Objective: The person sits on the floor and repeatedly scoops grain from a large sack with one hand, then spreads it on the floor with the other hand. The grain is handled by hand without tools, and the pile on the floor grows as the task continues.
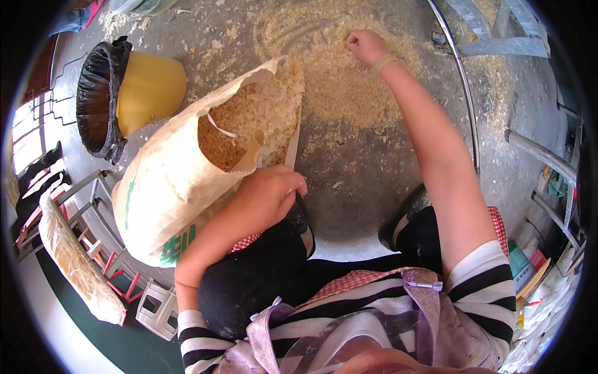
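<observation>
A tan sack (163,173) with green printing leans open-mouthed toward the floor at my left knee. Pale dry flakes (266,110), which look like wood shavings, fill its mouth, and a white strip (220,126) lies across them. My left hand (273,191) is curled beside the near rim of the sack, its forearm against the sack's side. Whether its fingers pinch the rim is hidden. My right hand (366,46) reaches far forward in a loose fist over crumbs and flakes (345,89) spread on the concrete floor. Nothing shows in its fingers.
A yellow bucket (152,86) with a black bag liner (100,98) lies left of the sack. A curved metal tube (460,70) and metal frames (504,46) stand at right. A plastic stool (159,308) is at lower left, and a clear tub (142,5) at the top.
</observation>
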`<move>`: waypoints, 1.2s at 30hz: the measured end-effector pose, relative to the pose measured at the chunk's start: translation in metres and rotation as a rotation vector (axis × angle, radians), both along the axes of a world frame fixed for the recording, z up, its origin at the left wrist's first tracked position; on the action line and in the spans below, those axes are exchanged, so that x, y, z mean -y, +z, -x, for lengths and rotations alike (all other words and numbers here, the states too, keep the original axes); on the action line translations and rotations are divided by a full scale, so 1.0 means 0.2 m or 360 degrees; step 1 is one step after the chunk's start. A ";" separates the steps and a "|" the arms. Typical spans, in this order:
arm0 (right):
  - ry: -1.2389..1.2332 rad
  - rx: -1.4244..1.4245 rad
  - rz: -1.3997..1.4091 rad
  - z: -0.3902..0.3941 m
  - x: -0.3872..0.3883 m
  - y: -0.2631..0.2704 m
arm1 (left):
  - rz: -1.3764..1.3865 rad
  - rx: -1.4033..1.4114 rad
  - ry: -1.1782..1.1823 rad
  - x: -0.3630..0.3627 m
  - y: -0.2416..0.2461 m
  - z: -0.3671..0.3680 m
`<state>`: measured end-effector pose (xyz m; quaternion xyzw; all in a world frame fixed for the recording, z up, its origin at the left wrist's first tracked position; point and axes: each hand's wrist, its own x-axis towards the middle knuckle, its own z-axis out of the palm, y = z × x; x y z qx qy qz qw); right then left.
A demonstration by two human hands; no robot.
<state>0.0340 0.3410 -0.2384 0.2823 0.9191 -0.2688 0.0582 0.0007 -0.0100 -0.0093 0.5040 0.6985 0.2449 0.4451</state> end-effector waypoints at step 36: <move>-0.0132 0.0281 0.0527 -1.43 0.42 0.23 | 0.0203 -0.0126 -0.0135 -0.08 0.19 0.12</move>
